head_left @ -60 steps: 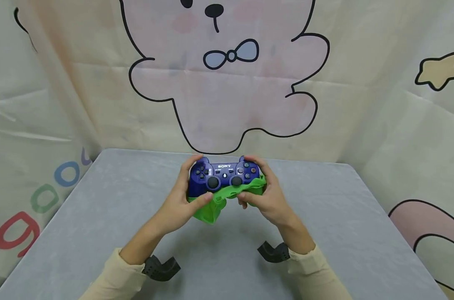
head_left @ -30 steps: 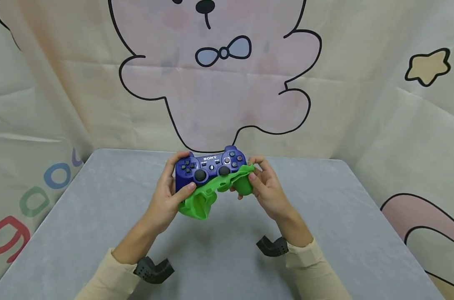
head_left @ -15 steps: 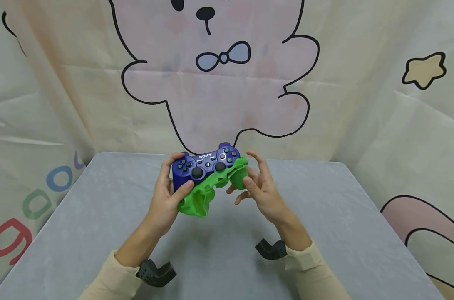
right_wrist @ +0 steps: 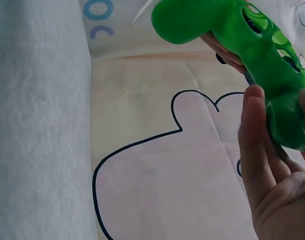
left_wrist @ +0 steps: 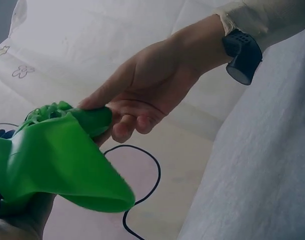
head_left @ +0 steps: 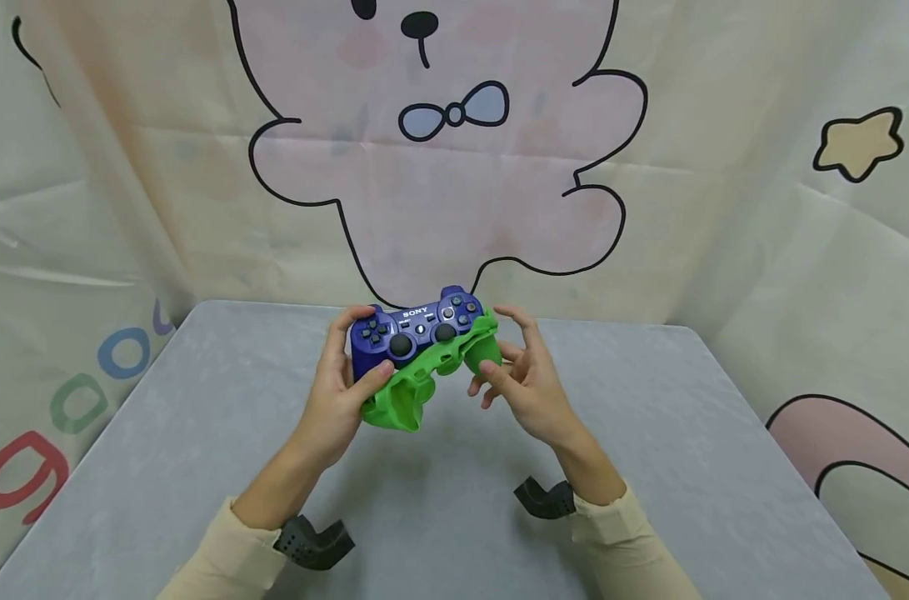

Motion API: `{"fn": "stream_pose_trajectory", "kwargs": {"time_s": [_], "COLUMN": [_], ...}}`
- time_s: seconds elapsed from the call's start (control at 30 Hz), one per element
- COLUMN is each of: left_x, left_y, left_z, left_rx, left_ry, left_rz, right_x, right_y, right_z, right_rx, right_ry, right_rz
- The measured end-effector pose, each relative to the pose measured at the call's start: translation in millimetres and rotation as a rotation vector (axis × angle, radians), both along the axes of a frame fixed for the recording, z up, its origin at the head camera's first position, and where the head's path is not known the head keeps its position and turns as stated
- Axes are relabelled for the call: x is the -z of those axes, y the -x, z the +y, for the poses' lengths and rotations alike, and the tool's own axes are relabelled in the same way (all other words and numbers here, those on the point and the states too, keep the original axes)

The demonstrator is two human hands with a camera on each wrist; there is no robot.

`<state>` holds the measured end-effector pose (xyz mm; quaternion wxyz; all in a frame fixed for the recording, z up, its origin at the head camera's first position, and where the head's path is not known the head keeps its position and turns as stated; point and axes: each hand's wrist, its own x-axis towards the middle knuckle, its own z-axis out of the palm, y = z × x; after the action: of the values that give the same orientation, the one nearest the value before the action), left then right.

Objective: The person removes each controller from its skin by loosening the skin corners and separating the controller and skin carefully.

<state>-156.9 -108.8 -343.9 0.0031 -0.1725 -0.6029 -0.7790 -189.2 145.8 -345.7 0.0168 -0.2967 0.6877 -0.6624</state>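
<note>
A blue Sony game controller (head_left: 402, 340) is held up over the table, tilted with its right end higher. A bright green silicone cover (head_left: 433, 360) hangs along its lower side, its left sleeve bunched loose and its right part around the controller's right grip. My left hand (head_left: 339, 396) grips the controller's left end, thumb across the front, fingers mostly hidden behind. My right hand (head_left: 531, 383) has its thumb on the cover's right lobe; the index finger is raised. In the left wrist view the right thumb and curled fingers pinch that green lobe.
A table (head_left: 222, 433) with a grey cloth lies beneath the hands. Behind it hangs a printed fabric backdrop (head_left: 454, 192), with more fabric (head_left: 836, 275) at the sides. A black wrist mount (head_left: 314, 543) sits at each sleeve.
The controller has tilted, right end up. The cover has slid off more of its left and middle front. My right hand has shifted its hold on the right end and spread its index finger.
</note>
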Motion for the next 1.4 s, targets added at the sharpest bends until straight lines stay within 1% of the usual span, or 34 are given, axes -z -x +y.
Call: {"fn": "stream_pose_trajectory", "kwargs": {"time_s": [0.1, 0.17, 0.33, 0.47, 0.57, 0.7, 0.87, 1.03, 1.13, 1.23, 1.33, 1.4], "left_x": [2.1, 3.9, 6.2, 6.9, 6.2, 2.9, -1.2, -2.1, -1.5, -0.8, -0.9, -1.4], "left_y": [-1.9, -3.7, -5.8, -1.5, 2.5, 5.0, 3.3, 1.5, 0.6, -0.6, -1.4, -1.5], "left_z": [-2, -3, -3, -3, -5, -6, -4, -2, -3, -3, 0, 4], "left_rx": [0.040, 0.052, 0.042, 0.024, 0.009, 0.009, 0.004, -0.022, -0.036, -0.048, -0.086, -0.126], "left_ry": [0.018, 0.031, 0.036, 0.048, 0.053, 0.022, -0.020, -0.042, -0.037, -0.024, -0.022, -0.032], "left_rz": [-0.009, -0.012, 0.013, 0.052, 0.063, 0.049, 0.008, 0.000, 0.003, 0.006, 0.006, 0.003], "right_x": [1.5, 3.9, 8.0, 7.0, 4.8, 2.1, 1.0, 0.8, 1.1, 2.3, 2.7, 2.6], "right_y": [-1.0, -1.1, -0.9, 0.2, 1.7, 3.2, 5.0, 6.7, 6.2, 5.1, 3.9, 3.7], "right_z": [0, -1, -2, -1, 0, 4, 10, 11, 10, 8, 4, 1], "right_rx": [-0.040, -0.061, -0.064, -0.061, -0.083, -0.111, -0.134, -0.149, -0.168, -0.193, -0.212, -0.190], "right_ry": [0.009, 0.027, 0.063, 0.052, 0.044, 0.041, 0.039, 0.042, 0.052, 0.076, 0.098, 0.100], "right_rz": [0.024, 0.036, 0.049, 0.047, 0.050, 0.054, 0.064, 0.088, 0.114, 0.120, 0.079, 0.044]}}
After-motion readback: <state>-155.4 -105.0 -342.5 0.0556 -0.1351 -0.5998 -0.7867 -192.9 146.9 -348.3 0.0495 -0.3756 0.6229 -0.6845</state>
